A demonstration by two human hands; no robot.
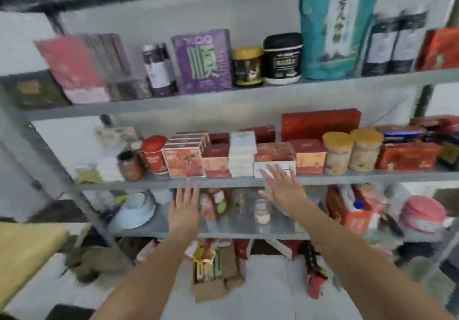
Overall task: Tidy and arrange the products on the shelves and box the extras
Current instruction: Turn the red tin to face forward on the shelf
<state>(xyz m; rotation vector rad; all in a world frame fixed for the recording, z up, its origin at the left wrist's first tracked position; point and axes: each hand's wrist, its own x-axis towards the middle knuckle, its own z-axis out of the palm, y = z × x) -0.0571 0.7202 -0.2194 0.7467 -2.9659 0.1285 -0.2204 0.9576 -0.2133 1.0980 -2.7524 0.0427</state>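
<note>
Here, the left hand (185, 208) and the right hand (283, 190) are held up with fingers straight and spread, nothing gripped. The left is raised just below the middle shelf (124, 185). The right's fingertips are seen in front of a white box (257, 165); contact cannot be told. Red product boxes (183, 160) are ranged just above both hands. A cardboard box (211, 285) lies below, between the forearms.

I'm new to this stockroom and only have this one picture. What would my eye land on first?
The tall teal bag stands above everything on the upper shelf, right of centre, with a purple box further left. On the middle shelf red cartons crowd together, and the left hand and right hand, both open, reach toward its front edge.
</note>
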